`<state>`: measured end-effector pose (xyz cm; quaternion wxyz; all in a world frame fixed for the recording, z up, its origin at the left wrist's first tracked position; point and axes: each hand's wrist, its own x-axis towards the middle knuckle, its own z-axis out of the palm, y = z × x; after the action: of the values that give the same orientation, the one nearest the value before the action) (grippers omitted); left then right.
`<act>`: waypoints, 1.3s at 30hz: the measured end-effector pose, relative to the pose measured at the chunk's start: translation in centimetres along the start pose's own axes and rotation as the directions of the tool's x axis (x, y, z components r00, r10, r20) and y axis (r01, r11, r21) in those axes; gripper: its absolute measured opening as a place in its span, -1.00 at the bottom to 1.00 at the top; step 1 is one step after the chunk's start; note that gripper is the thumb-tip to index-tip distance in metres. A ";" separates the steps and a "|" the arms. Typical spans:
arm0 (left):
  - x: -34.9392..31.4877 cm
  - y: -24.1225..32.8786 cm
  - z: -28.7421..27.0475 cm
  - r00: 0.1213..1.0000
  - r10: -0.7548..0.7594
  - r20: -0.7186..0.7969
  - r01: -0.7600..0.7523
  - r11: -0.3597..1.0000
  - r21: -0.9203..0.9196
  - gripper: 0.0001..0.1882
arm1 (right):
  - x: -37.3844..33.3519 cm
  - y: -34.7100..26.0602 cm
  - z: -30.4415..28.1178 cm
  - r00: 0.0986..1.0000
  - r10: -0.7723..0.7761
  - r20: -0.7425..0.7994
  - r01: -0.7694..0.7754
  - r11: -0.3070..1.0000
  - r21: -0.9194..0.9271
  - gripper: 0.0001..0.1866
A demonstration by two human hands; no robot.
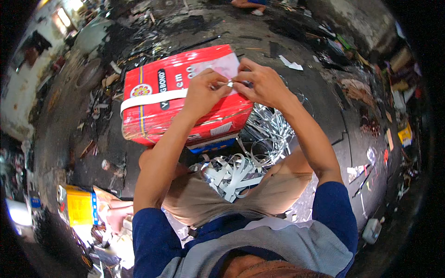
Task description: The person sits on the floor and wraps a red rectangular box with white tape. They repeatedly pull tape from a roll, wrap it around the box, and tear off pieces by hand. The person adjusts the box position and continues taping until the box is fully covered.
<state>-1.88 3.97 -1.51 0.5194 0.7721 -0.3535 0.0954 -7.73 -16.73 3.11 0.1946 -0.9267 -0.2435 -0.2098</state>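
Note:
A red cardboard box with a printed flower emblem lies in front of me, tilted, over my legs. A flat white strap runs along its upper face from the left end and passes under my left hand. That hand is closed, its fingertips pinching the strap near the box's right end. Facing it, my right hand is also closed in a pinch. Between the two sets of fingertips shows a small pale, shiny bit, apparently part of the strap; its exact form is hidden.
Loose white strips pile between my legs, and shiny silvery strips heap right of the box. Something blue sits under the box. A yellow container stands lower left. Scraps litter the dark floor; another person's foot shows far off.

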 end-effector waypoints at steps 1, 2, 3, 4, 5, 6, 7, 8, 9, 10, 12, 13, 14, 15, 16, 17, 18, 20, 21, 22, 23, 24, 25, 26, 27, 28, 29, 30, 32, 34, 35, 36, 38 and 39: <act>0.0 -0.2 -0.4 1.000 -0.026 0.008 0.026 1.000 0.008 -0.81 | 0.4 0.1 -0.1 1.000 -0.008 0.020 0.008 1.000 0.018 -0.79; 0.1 -0.2 -0.3 0.999 -0.041 0.002 0.041 0.999 -0.015 -0.80 | 0.5 0.7 0.1 1.000 -0.006 -0.009 0.006 0.999 0.039 -0.78; 0.2 -0.1 0.0 0.998 -0.056 -0.003 0.056 0.998 -0.039 -0.80 | 0.4 1.4 0.4 0.999 -0.004 -0.039 0.007 0.998 0.059 -0.77; 0.2 -0.2 0.1 0.997 -0.078 -0.014 0.077 0.995 -0.059 -0.80 | 0.6 1.5 0.6 0.998 -0.009 -0.065 0.015 0.996 0.084 -0.77; 0.3 -0.3 0.1 0.996 -0.085 -0.006 0.084 0.996 -0.037 -0.80 | 0.4 1.3 0.6 0.997 0.039 -0.059 -0.030 0.989 0.147 -0.78; 0.3 -0.4 0.1 0.996 -0.084 -0.010 0.084 0.996 -0.022 -0.81 | 0.1 1.1 0.8 0.994 0.072 -0.079 -0.058 0.984 0.167 -0.79; 0.2 -0.3 0.2 0.996 -0.083 -0.016 0.083 0.997 -0.006 -0.81 | -0.1 1.1 1.2 0.990 0.102 -0.098 -0.082 0.979 0.188 -0.79; 0.3 -0.2 0.2 0.996 -0.082 -0.025 0.082 0.997 0.010 -0.82 | -0.2 1.1 1.6 0.985 0.130 -0.117 -0.104 0.972 0.211 -0.80; 0.4 -0.1 0.2 0.998 -0.051 -0.046 0.052 0.998 0.019 -0.86 | -0.3 1.0 1.9 0.975 0.153 -0.159 -0.108 0.960 0.258 -0.81; 0.5 -0.1 0.2 0.996 -0.077 -0.038 0.077 0.997 0.004 -0.88 | -0.3 1.0 2.3 0.963 0.215 -0.163 -0.162 0.943 0.289 -0.81; 0.6 -0.1 0.2 0.991 -0.131 -0.027 0.130 0.991 -0.022 -0.92 | -0.2 1.1 3.1 0.929 0.333 -0.162 -0.259 0.898 0.356 -0.81; 0.6 0.0 0.2 0.993 -0.116 -0.031 0.116 0.993 -0.018 -0.92 | -0.1 1.1 3.4 0.918 0.364 -0.155 -0.281 0.877 0.391 -0.83; 0.6 0.1 0.2 0.994 -0.103 -0.036 0.102 0.995 -0.013 -0.92 | 0.0 1.2 3.8 0.907 0.394 -0.146 -0.302 0.853 0.425 -0.84; 0.6 0.2 0.1 0.995 -0.090 -0.041 0.090 0.996 -0.007 -0.92 | 0.1 1.4 4.1 0.896 0.423 -0.135 -0.321 0.828 0.459 -0.85; 0.5 0.3 0.2 0.996 -0.078 -0.039 0.079 0.997 0.023 -0.92 | -0.1 1.9 4.5 0.883 0.454 -0.122 -0.335 0.790 0.514 -0.82; 0.7 0.5 0.3 0.997 -0.066 -0.037 0.068 0.996 0.053 -0.91 | 0.0 2.5 4.7 0.868 0.485 -0.106 -0.348 0.747 0.566 -0.78; 0.8 0.5 0.4 0.998 -0.054 -0.034 0.057 0.995 0.081 -0.91 | 0.0 2.8 5.2 0.852 0.515 -0.088 -0.361 0.701 0.615 -0.74; 1.5 0.0 0.0 0.999 -0.032 -0.010 0.033 0.989 0.142 -0.89 | 0.8 2.3 5.0 0.865 0.499 -0.054 -0.367 0.702 0.610 -0.70; 1.8 -0.2 -0.2 0.999 -0.035 0.017 0.032 0.987 0.155 -0.89 | 0.9 2.7 5.5 0.868 0.493 -0.056 -0.373 0.723 0.582 -0.70; 2.4 -0.4 -0.5 0.999 -0.035 0.040 0.027 0.986 0.164 -0.89 | 1.3 2.7 5.4 0.873 0.484 -0.062 -0.375 0.747 0.548 -0.71; 2.9 -0.6 -0.8 0.997 0.003 0.073 -0.020 0.974 0.226 -0.88 | 1.1 2.6 5.3 0.878 0.476 -0.048 -0.371 0.743 0.557 -0.71; 3.1 -0.7 -1.2 0.994 -0.021 0.112 -0.005 0.975 0.221 -0.87 | 1.0 2.2 5.5 0.865 0.495 -0.080 -0.359 0.722 0.591 -0.72; 3.4 -0.5 -1.2 0.988 -0.043 0.150 0.012 0.979 0.202 -0.87 | 0.6 1.9 5.5 0.849 0.518 -0.106 -0.354 0.705 0.614 -0.71; 3.6 -0.3 -1.2 0.980 -0.064 0.188 0.029 0.983 0.184 -0.87 | 0.3 1.8 5.4 0.830 0.541 -0.132 -0.347 0.687 0.638 -0.69; 3.8 -0.2 -1.2 0.982 -0.036 0.183 0.005 0.985 0.172 -0.86 | 0.1 1.8 5.1 0.815 0.574 -0.076 -0.382 0.632 0.674 -0.69; 3.8 -0.1 -1.2 0.983 -0.011 0.184 -0.020 0.987 0.162 -0.85 | -0.1 1.6 4.8 0.794 0.607 -0.018 -0.418 0.568 0.709 -0.68; 3.8 -0.1 -1.2 0.983 0.015 0.185 -0.044 0.987 0.153 -0.84 | -0.2 1.4 4.4 0.770 0.637 0.041 -0.453 0.501 0.737 -0.66; 3.8 0.0 -1.0 0.985 0.044 0.165 -0.067 0.988 0.137 -0.84 | -0.2 1.4 4.2 0.743 0.662 0.101 -0.486 0.431 0.760 -0.63; 4.1 0.0 -0.1 0.985 0.101 0.141 -0.116 0.988 0.105 -0.84 | -0.6 2.3 5.1 0.807 0.591 0.002 -0.427 0.581 0.693 -0.64; 3.9 0.0 0.9 0.992 0.101 0.078 -0.104 0.994 0.039 -0.87 | -0.7 3.1 5.7 0.866 0.493 -0.089 -0.332 0.699 0.633 -0.66; 3.7 -0.2 1.3 0.994 0.098 0.047 -0.098 0.995 0.008 -0.88 | -0.9 3.2 6.0 0.853 0.515 -0.083 -0.328 0.652 0.683 -0.68; 3.4 -0.3 1.6 0.993 0.109 0.035 -0.108 0.994 -0.020 -0.89 | -1.2 3.1 6.4 0.839 0.539 -0.076 -0.321 0.603 0.730 -0.69; 2.7 -0.5 1.9 0.992 0.122 0.014 -0.120 0.990 -0.073 -0.91 | -1.5 2.9 6.5 0.791 0.599 0.122 -0.330 0.250 0.910 -0.73; 2.8 -0.6 2.2 0.993 0.119 0.005 -0.118 0.989 -0.086 -0.91 | -1.8 3.1 5.9 0.757 0.575 0.309 -0.327 -0.076 0.942 -0.75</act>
<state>0.11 0.94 -1.46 0.5435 0.7274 -0.4051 0.1070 -5.81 -17.14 -3.52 0.8291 -0.5584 0.0284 -0.0053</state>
